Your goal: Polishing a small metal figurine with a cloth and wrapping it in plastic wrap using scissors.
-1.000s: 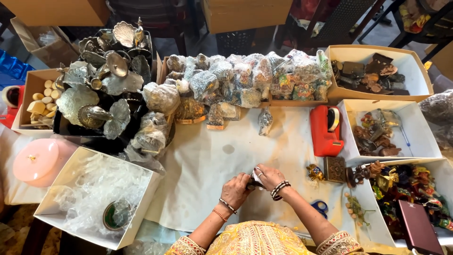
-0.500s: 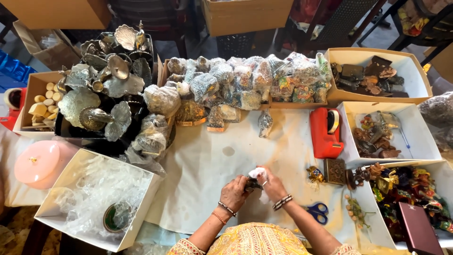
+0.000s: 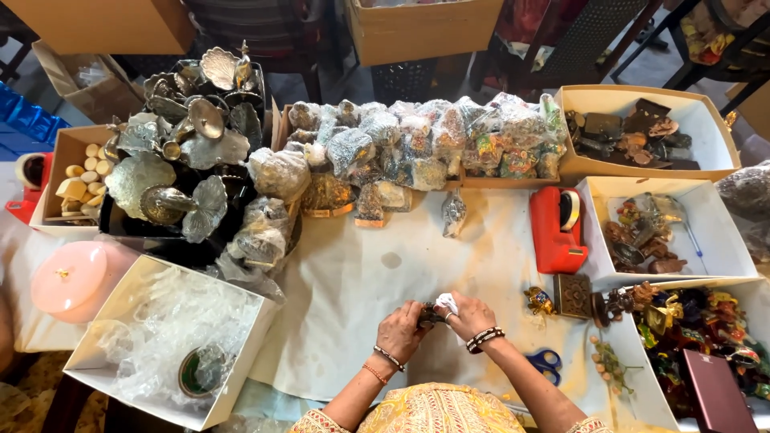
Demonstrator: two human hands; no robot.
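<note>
My left hand [image 3: 401, 329] and my right hand [image 3: 472, 316] meet low over the white-covered table [image 3: 353, 281]. Between them they pinch a small dark ornament [image 3: 430, 316]. A scrap of white paper or cloth [image 3: 446, 302] sits on top of it, under my right fingers. Bangles circle both wrists. The ornament's shape is mostly hidden by my fingers.
A red tape dispenser [image 3: 555, 229] stands to the right, with a small carved box [image 3: 573, 294] and blue scissors [image 3: 545, 361] nearer. White boxes of ornaments [image 3: 726, 240] line the right edge. Wrapped bundles [image 3: 417, 148], silver leaf dishes [image 3: 180, 160], a plastic-filled box [image 3: 172, 337] and a pink lid [image 3: 72, 277] fill the left.
Both hands have shifted slightly toward me and closed in tighter around the small ornament; the white scrap is now on top between my fingers.
</note>
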